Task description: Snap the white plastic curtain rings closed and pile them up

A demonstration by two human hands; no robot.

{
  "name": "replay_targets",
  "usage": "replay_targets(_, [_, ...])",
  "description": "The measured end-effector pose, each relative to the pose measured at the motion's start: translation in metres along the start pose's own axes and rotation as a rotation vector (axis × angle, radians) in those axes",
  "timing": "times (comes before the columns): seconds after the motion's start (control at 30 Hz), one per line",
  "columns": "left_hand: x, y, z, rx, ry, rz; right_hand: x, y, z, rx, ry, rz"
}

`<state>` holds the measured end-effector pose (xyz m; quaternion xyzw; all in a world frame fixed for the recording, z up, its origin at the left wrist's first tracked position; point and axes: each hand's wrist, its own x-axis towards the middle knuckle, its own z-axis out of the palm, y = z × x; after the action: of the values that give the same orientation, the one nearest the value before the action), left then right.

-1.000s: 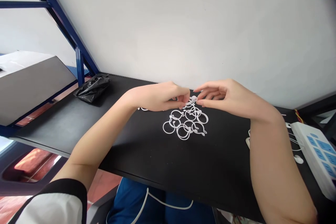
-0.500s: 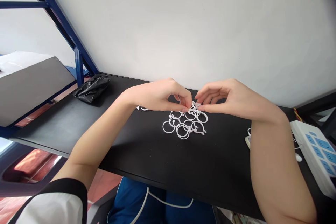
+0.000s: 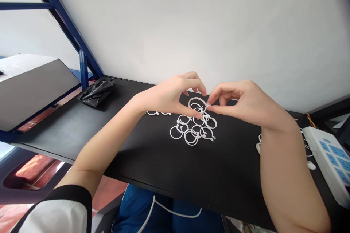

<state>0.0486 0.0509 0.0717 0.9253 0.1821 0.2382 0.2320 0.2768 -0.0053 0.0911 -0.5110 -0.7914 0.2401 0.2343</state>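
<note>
White ring (image 3: 197, 98) (others (image 3: 198, 135) heaped nearby) sits pinched in the right hand (image 3: 244, 99).

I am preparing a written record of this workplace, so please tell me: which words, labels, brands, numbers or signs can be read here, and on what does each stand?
No text can be read in this view.
White power strip: no legible letters; any marks by its blue socket panels are too small.
White rings: too small to tell whether they are marked.
Black plastic bag: no print visible.
</note>
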Motion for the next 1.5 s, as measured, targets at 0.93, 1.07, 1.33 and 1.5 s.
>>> replay_targets(0.93, [0.002,0.016,0.02,0.185,0.131,0.113,-0.005,-0.004,-0.011,0.069,-0.096,0.055])
replay_targets(1.07, [0.001,0.018,0.019,0.2,0.123,0.14,-0.007,-0.008,-0.01,0.089,-0.124,0.03])
replay_targets(1.33, [0.001,0.018,0.019,0.229,0.131,0.157,-0.012,-0.012,-0.01,0.027,-0.051,0.016])
replay_targets(1.5, [0.001,0.019,0.019,0.259,0.142,0.179,-0.011,-0.011,-0.012,-0.018,-0.029,0.064])
